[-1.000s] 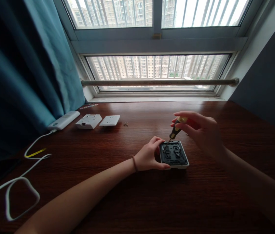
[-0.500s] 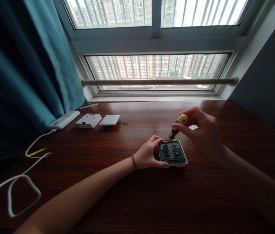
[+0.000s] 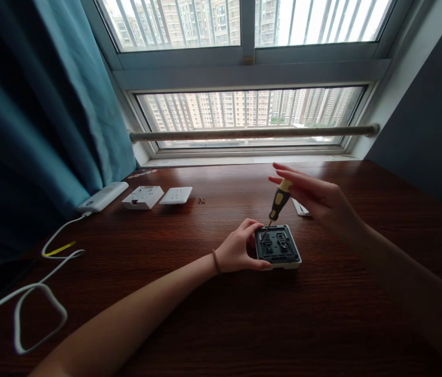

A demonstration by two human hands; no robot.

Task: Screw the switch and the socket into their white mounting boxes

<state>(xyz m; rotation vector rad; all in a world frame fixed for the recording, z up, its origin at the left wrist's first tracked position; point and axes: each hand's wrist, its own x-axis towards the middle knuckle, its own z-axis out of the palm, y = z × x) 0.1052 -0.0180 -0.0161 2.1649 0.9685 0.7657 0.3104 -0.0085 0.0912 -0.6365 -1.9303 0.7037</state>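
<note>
My left hand (image 3: 240, 247) grips a wall switch (image 3: 279, 251) by its left side, with thumb and fingers at its near and far edges. The switch lies on the table; its dark inner face, with two slotted blocks, points up inside a white rim. A screwdriver (image 3: 279, 201) with a black and yellow handle stands tilted over it, its tip at the left part of the dark face. My right hand (image 3: 315, 195) is at the top of the handle, fingers stretched out and not wrapped round it. The palm's contact with the handle end is partly hidden.
A white socket plate (image 3: 176, 196), a white box-like housing (image 3: 143, 198) and several small screws (image 3: 201, 201) lie at the back left. A white power strip (image 3: 103, 197) with a looping cable (image 3: 40, 285) is farther left. Behind my right hand lies a white plate (image 3: 299, 208), partly covered.
My right hand's fingers have opened from their grip on the screwdriver handle and stretched out over its top. The screwdriver stands more upright. My left hand and the switch have not moved.
</note>
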